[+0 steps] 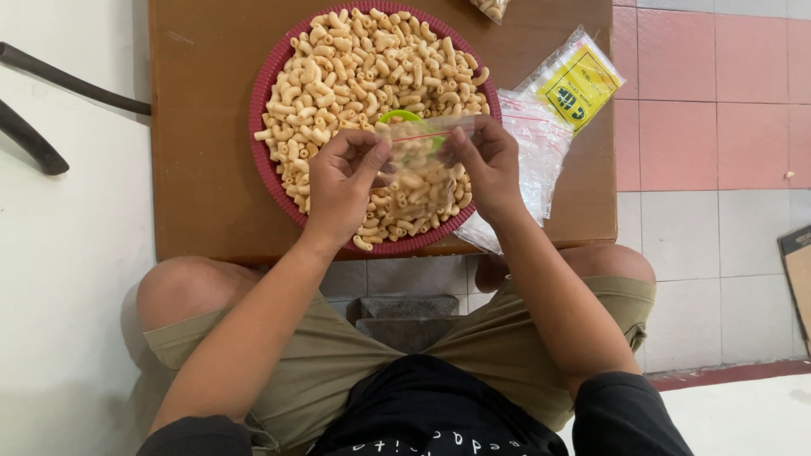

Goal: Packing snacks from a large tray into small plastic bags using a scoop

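— Head view first: what do the hands hold?

— Both pinch the top edge of a small clear bag [416, 173], partly filled with macaroni. The left hand [340, 181] grips the left corner between thumb and fingers; the right hand [487, 165] grips the right corner the same way, fingers closed narrow on the plastic.

— Where does the bag hang?

— Over the near half of a round red tray [258, 101] heaped with macaroni [363, 59], on a brown table [198, 169]. A green scoop [399, 116] shows just behind the bag's top.

— Anything beside it?

— A pile of empty clear bags [536, 143] lies right of the tray, with a yellow-labelled packet [579, 80] above it.
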